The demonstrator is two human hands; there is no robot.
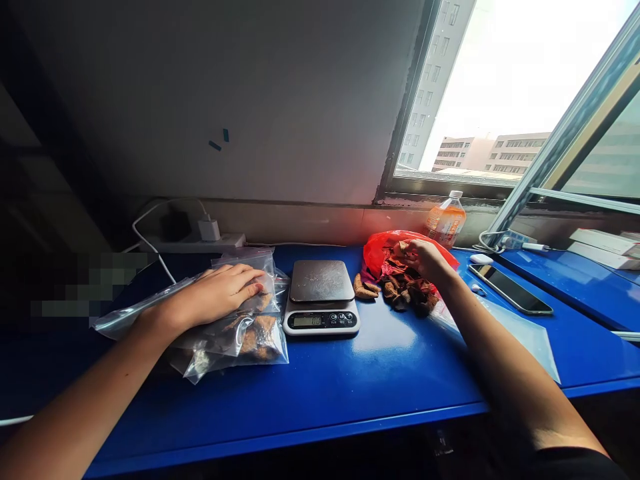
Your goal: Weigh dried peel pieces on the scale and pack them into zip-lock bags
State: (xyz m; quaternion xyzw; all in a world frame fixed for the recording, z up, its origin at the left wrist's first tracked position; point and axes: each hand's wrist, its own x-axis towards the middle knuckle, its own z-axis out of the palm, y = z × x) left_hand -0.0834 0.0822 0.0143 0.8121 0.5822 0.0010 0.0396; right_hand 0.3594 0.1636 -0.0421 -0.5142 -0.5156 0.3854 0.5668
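Just one head-worn cam here, looking forward and down over the blue worktop (320,387), close enough to get both hands (225,288), wide enough to catch the wall (300,100) and window (515,73) beyond.

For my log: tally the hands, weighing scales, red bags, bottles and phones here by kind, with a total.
Hands: 2 (left hand, right hand)
Weighing scale: 1
Red bag: 1
Bottle: 1
Phone: 1
Total: 6
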